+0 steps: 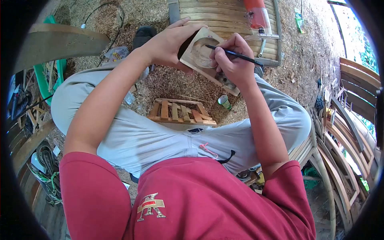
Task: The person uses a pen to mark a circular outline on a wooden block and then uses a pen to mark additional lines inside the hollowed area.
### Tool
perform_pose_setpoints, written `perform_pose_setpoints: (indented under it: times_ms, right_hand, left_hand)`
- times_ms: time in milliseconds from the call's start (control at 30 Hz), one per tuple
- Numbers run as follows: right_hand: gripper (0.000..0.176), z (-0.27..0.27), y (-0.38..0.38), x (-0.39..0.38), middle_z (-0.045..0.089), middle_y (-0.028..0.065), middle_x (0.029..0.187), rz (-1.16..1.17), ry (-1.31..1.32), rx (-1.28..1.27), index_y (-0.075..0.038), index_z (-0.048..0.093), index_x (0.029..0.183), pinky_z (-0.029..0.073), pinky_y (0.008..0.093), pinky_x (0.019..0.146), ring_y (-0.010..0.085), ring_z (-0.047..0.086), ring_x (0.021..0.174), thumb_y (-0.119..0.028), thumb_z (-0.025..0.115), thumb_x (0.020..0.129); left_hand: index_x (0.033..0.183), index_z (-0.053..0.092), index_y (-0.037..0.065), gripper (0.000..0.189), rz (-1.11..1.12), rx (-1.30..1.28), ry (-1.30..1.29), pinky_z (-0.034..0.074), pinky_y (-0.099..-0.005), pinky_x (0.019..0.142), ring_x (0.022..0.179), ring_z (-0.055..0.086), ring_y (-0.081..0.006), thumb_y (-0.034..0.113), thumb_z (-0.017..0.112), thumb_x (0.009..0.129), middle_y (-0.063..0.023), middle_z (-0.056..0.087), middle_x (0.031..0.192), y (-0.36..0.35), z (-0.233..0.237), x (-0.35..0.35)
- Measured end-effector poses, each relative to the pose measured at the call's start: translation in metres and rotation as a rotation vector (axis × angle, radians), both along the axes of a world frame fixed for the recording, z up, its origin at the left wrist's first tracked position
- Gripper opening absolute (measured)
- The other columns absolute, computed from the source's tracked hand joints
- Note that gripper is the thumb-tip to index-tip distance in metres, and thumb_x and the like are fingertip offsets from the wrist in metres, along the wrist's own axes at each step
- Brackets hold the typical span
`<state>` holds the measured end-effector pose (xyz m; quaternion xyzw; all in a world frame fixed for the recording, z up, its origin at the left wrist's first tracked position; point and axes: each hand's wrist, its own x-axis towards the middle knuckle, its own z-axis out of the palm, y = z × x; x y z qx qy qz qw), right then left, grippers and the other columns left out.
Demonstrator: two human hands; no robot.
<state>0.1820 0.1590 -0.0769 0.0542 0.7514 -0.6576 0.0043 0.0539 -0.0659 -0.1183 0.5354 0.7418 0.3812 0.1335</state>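
Observation:
My left hand (170, 43) is wrapped around the left side of a pale wooden block (190, 51), which it holds tilted over my lap. The block's upper face has a round, bowl-like shape with curved lines around it. A slim black pencil (243, 55) is pinched in the fingers of my right hand (235, 66), its tip right at the round area. The lower right end of the block shows dark blotches and lies partly behind my right hand and wrist.
Ahead stands a slatted bamboo bench (212, 15) with a red cylinder (257, 14) and a clear plastic piece on it. Between my legs are a small slatted wooden piece (182, 112) and a green can (225, 102). Wood shavings cover the ground; curved wooden parts (340, 148) lean at right.

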Motion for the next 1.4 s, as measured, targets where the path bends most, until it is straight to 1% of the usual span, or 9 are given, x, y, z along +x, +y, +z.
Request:
perform_pose_setpoints:
  times_ms: [67,167,433,633,733,1033,1267,1367,1400]
  right_hand:
    - [0.015,0.002,-0.002,-0.002,0.071,0.0062,0.074,-0.003,-0.028,0.002,0.000,0.058,0.091,0.055,0.0260,0.052,0.0106,0.071,0.062,-0.001,0.072,0.097]
    - [0.016,-0.001,-0.005,-0.003,0.069,0.0054,0.071,-0.038,-0.042,-0.010,0.000,0.058,0.091,0.054,0.0261,0.051,0.0102,0.070,0.059,-0.001,0.072,0.096]
    - [0.018,-0.005,-0.005,-0.005,0.068,0.0049,0.070,-0.022,-0.027,0.060,-0.001,0.057,0.089,0.054,0.0267,0.051,0.0103,0.070,0.060,-0.002,0.073,0.097]
    - [0.018,-0.008,-0.005,-0.006,0.068,0.0051,0.070,-0.018,-0.018,0.118,0.000,0.057,0.090,0.055,0.0272,0.053,0.0111,0.071,0.060,-0.004,0.074,0.097]
    - [0.018,-0.006,-0.005,-0.006,0.068,0.0050,0.070,-0.018,-0.024,0.116,0.000,0.058,0.090,0.055,0.0276,0.053,0.0113,0.071,0.061,-0.004,0.074,0.097]
    - [0.017,-0.009,-0.002,-0.006,0.069,0.0055,0.073,0.012,-0.026,0.094,-0.001,0.058,0.090,0.055,0.0274,0.054,0.0116,0.072,0.062,-0.005,0.074,0.095]
    - [0.017,-0.007,-0.003,-0.007,0.069,0.0058,0.071,0.017,-0.020,0.133,-0.001,0.059,0.089,0.055,0.0274,0.054,0.0115,0.072,0.062,-0.005,0.074,0.095]
    - [0.018,-0.006,0.000,-0.007,0.075,0.0093,0.081,0.087,-0.019,0.188,-0.003,0.054,0.092,0.055,0.0249,0.052,0.0107,0.071,0.063,-0.003,0.070,0.101]
    - [0.017,-0.006,-0.001,-0.007,0.073,0.0082,0.078,0.056,-0.027,0.152,-0.002,0.056,0.091,0.055,0.0257,0.053,0.0110,0.071,0.063,-0.003,0.071,0.099]
  left_hand:
    - [0.164,0.042,0.009,0.128,0.002,0.002,-0.023,0.036,-0.0488,0.128,0.145,0.051,-0.0385,0.032,0.104,0.054,-0.0129,0.059,0.155,0.000,0.000,0.001]
    - [0.164,0.042,0.009,0.129,0.018,-0.002,-0.042,0.034,-0.0491,0.129,0.146,0.051,-0.0382,0.033,0.104,0.054,-0.0129,0.059,0.156,-0.001,0.000,0.001]
    - [0.170,0.034,0.009,0.142,0.006,-0.009,0.032,0.026,-0.0508,0.134,0.152,0.046,-0.0371,0.053,0.103,0.053,-0.0146,0.055,0.160,-0.005,-0.005,-0.001]
    - [0.171,0.033,0.012,0.142,0.002,-0.006,0.034,0.025,-0.0521,0.134,0.149,0.049,-0.0380,0.057,0.101,0.055,-0.0140,0.055,0.161,-0.005,-0.004,0.000]
    - [0.171,0.035,0.013,0.141,-0.011,0.028,0.041,0.026,-0.0506,0.133,0.150,0.048,-0.0381,0.057,0.101,0.054,-0.0137,0.058,0.158,-0.003,-0.003,0.000]
    - [0.170,0.037,0.014,0.138,0.017,0.036,0.041,0.039,-0.0480,0.122,0.138,0.052,-0.0391,0.052,0.103,0.055,-0.0146,0.062,0.151,-0.002,-0.005,0.002]
    - [0.169,0.038,0.012,0.136,0.010,0.041,0.073,0.039,-0.0475,0.122,0.139,0.052,-0.0391,0.053,0.103,0.056,-0.0149,0.062,0.151,-0.002,-0.007,0.001]
    - [0.169,0.038,0.012,0.136,0.015,0.028,0.064,0.038,-0.0474,0.122,0.140,0.052,-0.0388,0.053,0.102,0.057,-0.0149,0.061,0.152,-0.002,-0.007,0.002]
    - [0.169,0.038,0.012,0.136,0.008,0.039,0.059,0.038,-0.0473,0.123,0.140,0.052,-0.0387,0.053,0.102,0.057,-0.0148,0.061,0.152,-0.002,-0.007,0.001]
